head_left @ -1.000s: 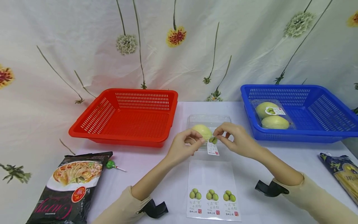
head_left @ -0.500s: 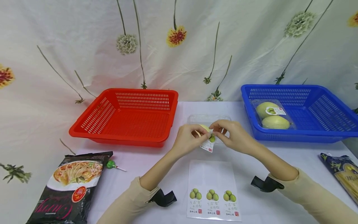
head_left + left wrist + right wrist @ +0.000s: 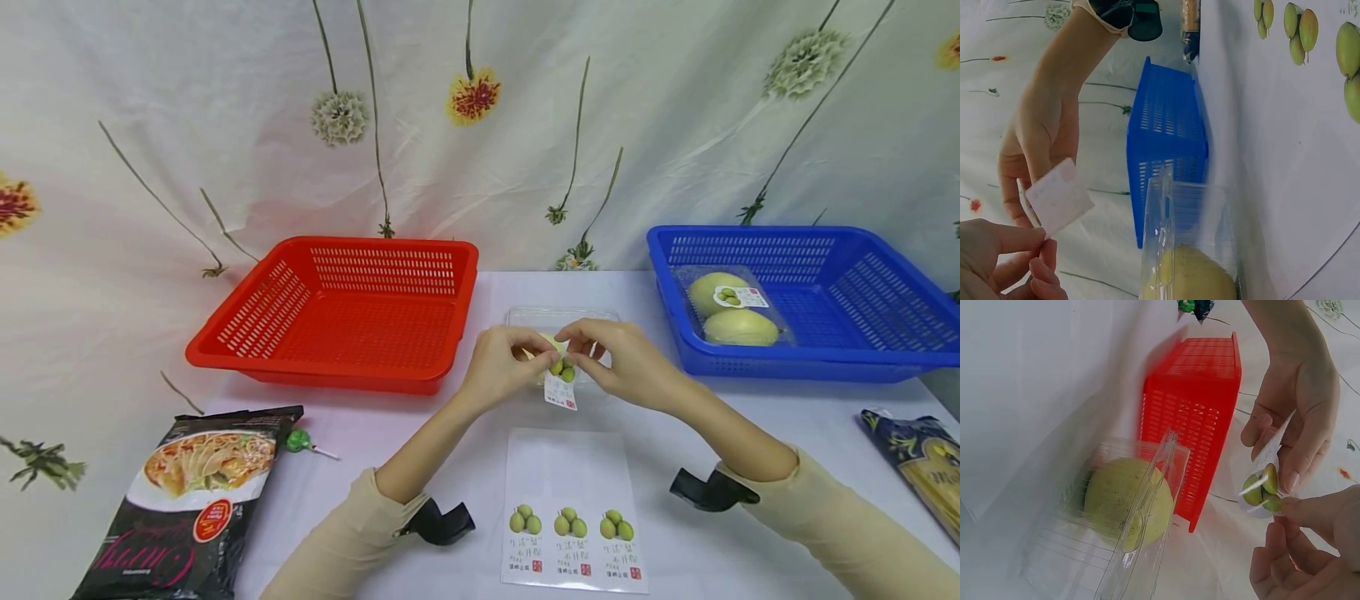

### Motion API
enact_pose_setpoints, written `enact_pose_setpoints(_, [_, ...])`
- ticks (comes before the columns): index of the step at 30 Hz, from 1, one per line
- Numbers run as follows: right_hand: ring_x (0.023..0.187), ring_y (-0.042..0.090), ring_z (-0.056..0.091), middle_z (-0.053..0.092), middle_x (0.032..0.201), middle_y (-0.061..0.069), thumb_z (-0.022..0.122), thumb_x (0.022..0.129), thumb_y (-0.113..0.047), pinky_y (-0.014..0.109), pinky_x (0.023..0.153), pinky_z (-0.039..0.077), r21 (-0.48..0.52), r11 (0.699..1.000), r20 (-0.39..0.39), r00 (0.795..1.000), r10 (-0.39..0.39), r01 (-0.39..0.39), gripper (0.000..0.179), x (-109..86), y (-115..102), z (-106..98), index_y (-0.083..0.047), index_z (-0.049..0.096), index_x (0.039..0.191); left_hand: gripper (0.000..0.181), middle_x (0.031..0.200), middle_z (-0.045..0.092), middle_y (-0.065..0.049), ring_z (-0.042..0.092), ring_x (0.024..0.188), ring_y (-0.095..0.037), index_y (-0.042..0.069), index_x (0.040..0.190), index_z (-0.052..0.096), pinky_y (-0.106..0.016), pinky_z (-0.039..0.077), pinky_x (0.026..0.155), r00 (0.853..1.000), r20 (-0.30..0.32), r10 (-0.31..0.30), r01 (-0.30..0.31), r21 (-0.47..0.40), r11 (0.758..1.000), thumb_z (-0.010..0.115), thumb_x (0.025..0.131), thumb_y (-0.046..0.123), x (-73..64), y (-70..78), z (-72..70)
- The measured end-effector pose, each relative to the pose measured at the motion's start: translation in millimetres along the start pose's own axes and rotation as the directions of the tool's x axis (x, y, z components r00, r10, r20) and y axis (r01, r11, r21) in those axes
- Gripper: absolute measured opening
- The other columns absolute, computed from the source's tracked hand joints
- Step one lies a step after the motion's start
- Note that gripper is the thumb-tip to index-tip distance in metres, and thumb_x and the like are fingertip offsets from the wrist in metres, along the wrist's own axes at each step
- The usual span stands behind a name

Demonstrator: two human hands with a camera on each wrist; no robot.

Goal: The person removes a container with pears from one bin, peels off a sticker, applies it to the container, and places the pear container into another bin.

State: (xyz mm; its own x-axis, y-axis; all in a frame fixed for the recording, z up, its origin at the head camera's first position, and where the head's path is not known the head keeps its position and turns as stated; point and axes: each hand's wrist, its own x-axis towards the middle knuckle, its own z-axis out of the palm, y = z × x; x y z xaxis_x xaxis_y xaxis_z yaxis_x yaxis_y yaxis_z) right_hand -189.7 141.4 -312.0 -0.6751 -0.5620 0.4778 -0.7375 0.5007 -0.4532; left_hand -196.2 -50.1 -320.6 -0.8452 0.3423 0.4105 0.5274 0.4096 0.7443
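Note:
A small white sticker (image 3: pixel 560 393) printed with green fruit hangs between both hands, its text end pointing down. My left hand (image 3: pixel 498 367) pinches its upper left edge between thumb and forefinger. On the other side, my right hand (image 3: pixel 628 360) pinches the upper right edge, thumb and fingertip together. In the right wrist view the green fruit picture sits close by both thumbs. Behind and below the hands stands a clear plastic box (image 3: pixel 562 314) with a pale yellow, round melon-like fruit (image 3: pixel 1124 500) inside. The hands partly hide it in the head view.
A sheet of fruit stickers (image 3: pixel 566 467) lies in front. A red basket (image 3: pixel 360 375) stands left, a blue basket (image 3: pixel 810 362) right with a labelled pack of two yellow fruits (image 3: pixel 738 327). A black noodle packet (image 3: pixel 180 500), lollipop (image 3: pixel 298 441) and pasta bag (image 3: pixel 918 467) lie around.
My left hand has moved right to the sticker, which first hung from my right hand alone. My right hand has shifted slightly left, and the sticker has swung a little.

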Motion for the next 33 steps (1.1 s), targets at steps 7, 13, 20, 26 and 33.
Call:
enact_pose_setpoints(7, [0.065, 0.011, 0.056, 0.060, 0.104, 0.014, 0.066, 0.082, 0.005, 0.026, 0.059, 0.050, 0.038, 0.999, -0.107, 0.994, 0.032, -0.028, 0.032, -4.8, 3, 4, 0.002, 0.060, 0.113, 0.006, 0.073, 0.067, -0.011, 0.046, 0.056, -0.010, -0.002, 0.079, 0.072, -0.018, 0.038, 0.050, 0.997, -0.035, -0.064, 0.062, -0.066, 0.996, 0.069, 0.081, 0.003, 7.8, -3.4, -2.4])
enact_pose_setpoints(13, [0.058, 0.017, 0.058, 0.063, 0.093, 0.016, 0.063, 0.084, 0.007, 0.022, 0.053, 0.047, 0.168, 0.983, -0.158, 0.982, 0.100, -0.073, 0.021, -5.1, 11, 10, 0.005, 0.056, 0.104, 0.011, 0.071, 0.061, -0.006, 0.047, 0.055, -0.011, -0.009, 0.088, 0.067, -0.019, 0.041, 0.051, 0.978, 0.038, -0.203, 0.205, -0.304, 0.931, 0.065, 0.084, 0.001, 14.9, -12.4, -0.9])
enact_pose_setpoints(20, [0.057, 0.012, 0.057, 0.064, 0.084, 0.014, 0.064, 0.083, 0.007, 0.023, 0.050, 0.045, 0.256, 0.958, -0.217, 0.958, 0.187, -0.129, 0.013, -6.1, 19, 14, 0.003, 0.057, 0.094, 0.013, 0.073, 0.059, -0.012, 0.047, 0.056, -0.012, -0.010, 0.094, 0.064, -0.019, 0.042, 0.052, 0.951, 0.109, -0.288, 0.307, -0.414, 0.857, 0.063, 0.086, 0.001, 22.1, -16.7, 2.0])
enact_pose_setpoints(26, [0.059, 0.009, 0.057, 0.066, 0.090, 0.018, 0.068, 0.081, 0.003, 0.023, 0.050, 0.044, 0.259, 0.947, -0.182, 0.954, 0.239, -0.188, 0.019, -7.7, 21, 13, 0.004, 0.064, 0.099, 0.013, 0.078, 0.061, -0.015, 0.049, 0.060, -0.016, -0.010, 0.095, 0.065, -0.019, 0.042, 0.051, 0.935, 0.120, -0.333, 0.351, -0.439, 0.827, 0.063, 0.087, 0.000, 29.1, -19.3, 3.3])
enact_pose_setpoints(33, [0.060, 0.009, 0.060, 0.066, 0.091, 0.024, 0.067, 0.082, 0.004, 0.022, 0.054, 0.049, 0.348, 0.905, -0.129, 0.943, 0.306, -0.245, 0.025, -10.0, 28, 14, 0.009, 0.062, 0.107, 0.015, 0.076, 0.063, -0.007, 0.051, 0.064, -0.019, -0.010, 0.098, 0.065, -0.020, 0.044, 0.054, 0.927, 0.129, -0.354, 0.373, -0.430, 0.822, 0.063, 0.087, 0.001, 34.6, -24.7, 4.7])
